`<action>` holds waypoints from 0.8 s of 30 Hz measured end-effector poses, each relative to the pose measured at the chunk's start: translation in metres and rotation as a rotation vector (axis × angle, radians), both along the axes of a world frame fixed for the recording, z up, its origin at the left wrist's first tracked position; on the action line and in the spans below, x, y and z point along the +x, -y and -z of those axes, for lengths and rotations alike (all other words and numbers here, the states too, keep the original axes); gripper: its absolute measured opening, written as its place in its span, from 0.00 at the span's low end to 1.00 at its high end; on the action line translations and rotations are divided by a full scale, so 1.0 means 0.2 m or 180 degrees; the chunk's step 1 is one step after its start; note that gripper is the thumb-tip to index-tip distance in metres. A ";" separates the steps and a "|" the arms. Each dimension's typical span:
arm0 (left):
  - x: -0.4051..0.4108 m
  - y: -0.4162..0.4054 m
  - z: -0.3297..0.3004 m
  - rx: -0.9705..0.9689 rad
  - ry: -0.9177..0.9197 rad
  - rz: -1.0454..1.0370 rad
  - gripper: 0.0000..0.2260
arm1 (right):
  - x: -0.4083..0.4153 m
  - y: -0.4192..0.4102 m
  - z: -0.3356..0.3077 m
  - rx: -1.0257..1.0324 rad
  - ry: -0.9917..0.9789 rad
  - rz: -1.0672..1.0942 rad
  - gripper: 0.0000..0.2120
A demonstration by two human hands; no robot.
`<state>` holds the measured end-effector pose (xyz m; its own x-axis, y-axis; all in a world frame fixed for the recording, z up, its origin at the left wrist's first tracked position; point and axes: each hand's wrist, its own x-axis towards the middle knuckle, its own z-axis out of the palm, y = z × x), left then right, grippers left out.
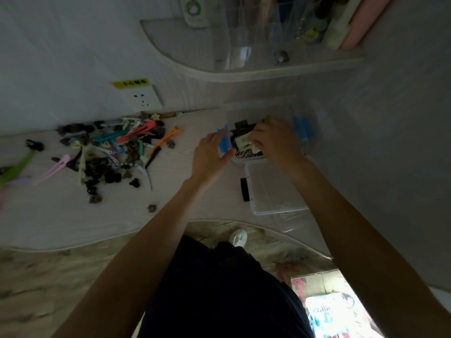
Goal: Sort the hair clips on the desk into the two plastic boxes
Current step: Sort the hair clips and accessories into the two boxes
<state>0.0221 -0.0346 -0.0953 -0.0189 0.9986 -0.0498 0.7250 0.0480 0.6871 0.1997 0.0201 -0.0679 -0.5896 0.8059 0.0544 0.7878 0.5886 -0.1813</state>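
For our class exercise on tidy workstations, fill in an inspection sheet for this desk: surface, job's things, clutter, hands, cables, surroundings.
Surface: pale desk, curved front edge.
Job's things: pile of hair clips loose on the left; box with blue latches holds clips; nearer clear box looks almost empty.
Clutter: stray clips near the front edge.
Hands: left hand rests at the blue latch; right hand over the far box, its grip hidden.
Cables: nothing seen.
Surroundings: wall socket, shelf of containers above.
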 end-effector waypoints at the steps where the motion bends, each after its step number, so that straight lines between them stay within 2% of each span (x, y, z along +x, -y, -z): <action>1: 0.00 0.00 0.00 0.0001 0.0020 -0.0002 0.24 | 0.00 -0.01 0.01 0.0039 0.0063 -0.0191 0.08; 3: 0.00 0.00 -0.01 0.0000 0.0018 0.0005 0.24 | -0.02 0.00 0.03 -0.0370 -0.0127 -0.0309 0.08; 6: -0.01 -0.01 0.00 0.0009 0.0039 0.0038 0.24 | -0.06 0.00 0.03 -0.1019 -0.0657 -0.0091 0.09; 11: -0.01 -0.01 0.02 0.0017 0.0123 -0.0010 0.24 | -0.08 0.02 0.02 -0.1064 -0.1200 0.0242 0.07; 18: -0.03 0.00 0.02 -0.0027 0.0130 0.0041 0.24 | -0.17 -0.02 0.04 -0.1325 -0.0848 0.0378 0.12; 20: -0.05 0.01 0.01 0.0006 0.0202 0.0111 0.22 | -0.19 0.00 0.03 -0.1479 -0.1027 0.0429 0.14; 22: -0.11 0.04 -0.01 0.0179 0.0389 0.0032 0.19 | -0.23 0.05 0.01 -0.1107 -0.1275 0.0551 0.15; 24: -0.23 0.10 -0.02 0.0431 0.0554 -0.0370 0.16 | -0.31 0.16 0.00 -0.0464 -0.1541 0.0777 0.14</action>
